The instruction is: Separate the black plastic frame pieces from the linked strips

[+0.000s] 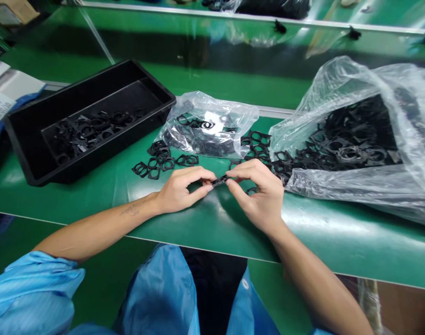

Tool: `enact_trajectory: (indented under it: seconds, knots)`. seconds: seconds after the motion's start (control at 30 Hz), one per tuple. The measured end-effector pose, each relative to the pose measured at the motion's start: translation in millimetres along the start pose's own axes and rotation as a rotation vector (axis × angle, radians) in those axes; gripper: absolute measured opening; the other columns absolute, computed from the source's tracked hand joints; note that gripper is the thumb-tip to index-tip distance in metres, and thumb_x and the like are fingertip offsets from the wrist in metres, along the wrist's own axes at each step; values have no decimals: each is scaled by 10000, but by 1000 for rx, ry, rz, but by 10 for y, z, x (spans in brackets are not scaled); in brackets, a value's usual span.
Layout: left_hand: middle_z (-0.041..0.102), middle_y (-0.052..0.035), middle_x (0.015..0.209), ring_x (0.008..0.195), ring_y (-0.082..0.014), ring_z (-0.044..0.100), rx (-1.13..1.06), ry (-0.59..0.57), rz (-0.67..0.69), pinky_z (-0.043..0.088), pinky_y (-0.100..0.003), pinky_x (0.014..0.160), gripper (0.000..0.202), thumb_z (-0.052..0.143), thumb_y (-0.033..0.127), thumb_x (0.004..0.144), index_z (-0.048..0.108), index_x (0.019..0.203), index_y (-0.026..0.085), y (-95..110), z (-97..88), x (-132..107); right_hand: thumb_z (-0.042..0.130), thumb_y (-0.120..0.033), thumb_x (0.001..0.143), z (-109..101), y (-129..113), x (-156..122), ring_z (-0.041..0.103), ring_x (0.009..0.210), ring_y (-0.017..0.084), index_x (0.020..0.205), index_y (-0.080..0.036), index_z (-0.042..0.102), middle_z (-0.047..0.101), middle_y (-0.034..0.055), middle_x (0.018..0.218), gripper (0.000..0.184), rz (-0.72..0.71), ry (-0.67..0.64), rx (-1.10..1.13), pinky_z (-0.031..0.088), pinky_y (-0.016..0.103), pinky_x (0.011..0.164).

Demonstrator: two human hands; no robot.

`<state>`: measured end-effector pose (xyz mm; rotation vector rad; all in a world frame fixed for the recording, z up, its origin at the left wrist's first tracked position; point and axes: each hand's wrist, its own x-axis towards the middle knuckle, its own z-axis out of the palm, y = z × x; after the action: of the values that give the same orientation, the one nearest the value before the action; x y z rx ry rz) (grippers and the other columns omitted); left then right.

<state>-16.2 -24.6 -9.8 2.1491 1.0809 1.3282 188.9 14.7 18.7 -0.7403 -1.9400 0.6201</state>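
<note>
A small black plastic part is pinched between the fingertips of both hands just above the green table. My left hand grips its left end. My right hand grips its right end. Several loose black frame-shaped parts lie on the table just beyond my left hand. More loose black parts lie beyond my right hand, spilling from a large clear bag.
A black tray holding several black parts stands at the left. A small clear bag of parts lies in the middle, behind the hands. A metal rail crosses behind the bags. The table's front edge runs just under my forearms.
</note>
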Motion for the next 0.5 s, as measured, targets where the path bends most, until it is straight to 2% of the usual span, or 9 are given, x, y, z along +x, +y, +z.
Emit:
enact_trajectory:
  seconds: [0.5]
  knots:
    - [728,-27,824,708,-115,668,-3,-8,-2,545,-227,715,84,629,188,934,671,1003,168,10,11,4,697,-139,865,1,-2,-4,695,785,195,904,-242,749,752,33,854,121,14,-6,3,586,371,720]
